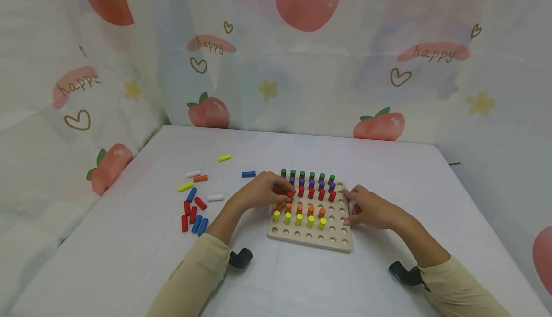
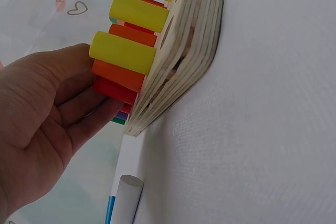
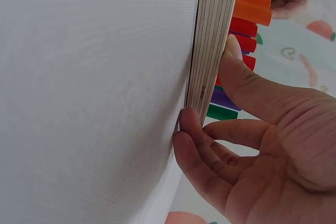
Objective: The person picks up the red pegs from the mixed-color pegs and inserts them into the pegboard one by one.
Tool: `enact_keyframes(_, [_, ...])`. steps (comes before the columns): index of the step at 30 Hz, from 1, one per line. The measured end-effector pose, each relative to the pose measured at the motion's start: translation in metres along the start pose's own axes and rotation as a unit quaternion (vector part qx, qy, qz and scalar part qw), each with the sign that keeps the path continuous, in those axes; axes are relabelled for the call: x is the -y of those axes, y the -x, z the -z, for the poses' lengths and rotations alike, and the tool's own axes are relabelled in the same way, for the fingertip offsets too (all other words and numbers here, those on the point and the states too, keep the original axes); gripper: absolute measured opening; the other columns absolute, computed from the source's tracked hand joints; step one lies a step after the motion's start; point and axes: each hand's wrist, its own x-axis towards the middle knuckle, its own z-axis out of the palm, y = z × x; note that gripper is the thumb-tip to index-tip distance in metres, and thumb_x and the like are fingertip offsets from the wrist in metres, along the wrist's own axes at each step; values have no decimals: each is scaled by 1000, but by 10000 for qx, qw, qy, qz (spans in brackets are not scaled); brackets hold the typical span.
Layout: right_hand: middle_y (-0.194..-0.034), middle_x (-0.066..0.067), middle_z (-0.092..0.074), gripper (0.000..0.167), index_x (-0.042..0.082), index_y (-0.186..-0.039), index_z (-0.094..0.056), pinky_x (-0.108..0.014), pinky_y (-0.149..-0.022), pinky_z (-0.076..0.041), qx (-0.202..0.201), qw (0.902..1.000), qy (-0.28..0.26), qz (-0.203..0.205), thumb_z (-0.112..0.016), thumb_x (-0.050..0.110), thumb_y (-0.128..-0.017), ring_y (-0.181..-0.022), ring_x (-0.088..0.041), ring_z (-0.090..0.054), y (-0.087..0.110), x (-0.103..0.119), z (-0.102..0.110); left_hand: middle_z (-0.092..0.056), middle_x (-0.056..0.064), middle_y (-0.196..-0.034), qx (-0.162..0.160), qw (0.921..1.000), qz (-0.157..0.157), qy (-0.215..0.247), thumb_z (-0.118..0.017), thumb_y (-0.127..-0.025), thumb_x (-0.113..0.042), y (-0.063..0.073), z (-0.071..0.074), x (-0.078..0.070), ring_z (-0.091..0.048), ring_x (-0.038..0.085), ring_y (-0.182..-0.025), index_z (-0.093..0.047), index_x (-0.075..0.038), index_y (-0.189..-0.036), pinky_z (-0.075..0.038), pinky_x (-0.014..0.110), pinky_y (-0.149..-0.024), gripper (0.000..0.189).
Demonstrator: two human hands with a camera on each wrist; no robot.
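Observation:
A light wooden pegboard (image 1: 308,243) lies on the table, bearing rows of green, purple, red, orange and yellow pegs. My left hand (image 1: 264,190) reaches over its left side and pinches a red peg (image 1: 290,195) among the upright pegs. In the left wrist view the left hand's fingertips are partly hidden behind a yellow peg (image 2: 123,52) and an orange peg (image 2: 118,75). My right hand (image 1: 372,208) grips the board's right edge. The right wrist view shows its thumb on the board's top and other fingertips against the layered side (image 3: 210,40).
Loose pegs lie left of the board: red (image 1: 184,223), blue (image 1: 197,224), white (image 1: 215,197), orange (image 1: 200,178) and yellow (image 1: 185,186). A blue peg (image 1: 248,174) lies near the left hand, a yellow one (image 1: 224,157) farther back. A patterned curtain (image 1: 302,82) stands behind the table.

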Motion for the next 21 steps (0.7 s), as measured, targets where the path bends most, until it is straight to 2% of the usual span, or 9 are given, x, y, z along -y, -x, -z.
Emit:
enact_keyframes(5, [-113, -15, -50, 91, -11, -151, -41, -29, -67, -53, -1, 10000, -4, 21, -88, 26, -83, -87, -20, -52, 2, 3, 2, -74, -6, -107, 14, 10000, -54, 9, -77, -95, -11, -1, 0, 1, -63, 12, -95, -78, -14, -116, -55, 24, -84, 21])
enact_keyframes(13, [-113, -15, -50, 91, -11, -151, -40, -29, -68, -53, 30, 10000, -34, 22, -88, 26, -83, -87, -20, -53, 1, 2, 2, -73, -9, -107, 15, 10000, 48, 30, -78, -95, -12, -1, -1, 1, -63, 12, -95, -78, -15, -117, -55, 24, -84, 22])
enact_keyframes(21, [-113, -15, -50, 90, -11, -151, -41, -28, -68, -52, 14, 10000, 8, 74, -88, 26, -84, -87, -20, -53, 1, 1, 2, -74, -6, -107, 29, 10000, -67, -26, -77, -95, -12, 0, -1, 2, -63, 12, -94, -78, -14, -116, -55, 23, -83, 21])
